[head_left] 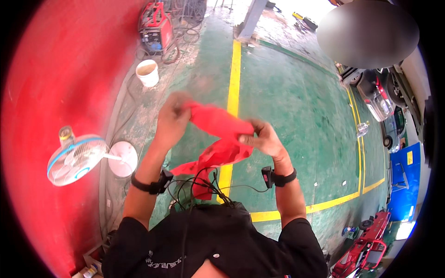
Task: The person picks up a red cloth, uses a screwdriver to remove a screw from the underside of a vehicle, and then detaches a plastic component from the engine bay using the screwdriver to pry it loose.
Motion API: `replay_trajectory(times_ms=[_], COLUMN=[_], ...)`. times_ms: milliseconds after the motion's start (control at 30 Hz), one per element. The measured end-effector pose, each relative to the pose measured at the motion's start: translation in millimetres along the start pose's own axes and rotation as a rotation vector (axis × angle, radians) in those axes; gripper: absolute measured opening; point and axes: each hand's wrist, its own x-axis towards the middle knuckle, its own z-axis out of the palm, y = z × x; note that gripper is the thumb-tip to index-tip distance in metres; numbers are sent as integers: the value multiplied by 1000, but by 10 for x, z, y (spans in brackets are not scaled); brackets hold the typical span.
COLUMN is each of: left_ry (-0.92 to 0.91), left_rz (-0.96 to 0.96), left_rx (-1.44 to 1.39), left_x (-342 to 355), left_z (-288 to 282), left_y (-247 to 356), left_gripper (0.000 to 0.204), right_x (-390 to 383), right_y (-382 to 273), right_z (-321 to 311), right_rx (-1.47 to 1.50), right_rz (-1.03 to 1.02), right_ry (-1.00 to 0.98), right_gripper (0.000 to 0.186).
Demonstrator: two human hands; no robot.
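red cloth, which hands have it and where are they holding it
Both: left hand grips the red cloth at its upper end; right hand pinches its middle.

Single head fisheye, looking steeply down, hands close, floor (296, 106) beyond.

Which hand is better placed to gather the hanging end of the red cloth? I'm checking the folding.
Probably the right hand: it pinches the crumpled red cloth directly above the dangling tail; the left hand holds the upper corner.
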Motion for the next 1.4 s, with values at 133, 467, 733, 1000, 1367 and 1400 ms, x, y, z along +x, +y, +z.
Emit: replay_trajectory(times_ms=[133,467,733,1000,1367,1400], left_ry=[33,-198,-283,-464,-111,-73], left_rz=[282,-508,-481,-37,507,504], left_rx=[75,-683,-750,178,1179,1194], left_x=[1060,4205,6322,8942,12235,12569], left_z=[452,1178,1536,1361,640,546], left_y=[-417,-1053,-1215,-2025,-3321,-3442], left_gripper=[32,26,38,34,23,23], right_x=[715,3002,4646,6926,10080,10336], right_y=[149,161,499,1260,616,624], right_z=[-620,-2138,-2996,-4467,-6346,-6471], right_rx=[64,-193,244,354,-586,-619], right_rz=[-64,-77,130,-62,38,54], right_ry=[199,381,123,443,385,334], right_gripper=[22,27,49,22,26,25])
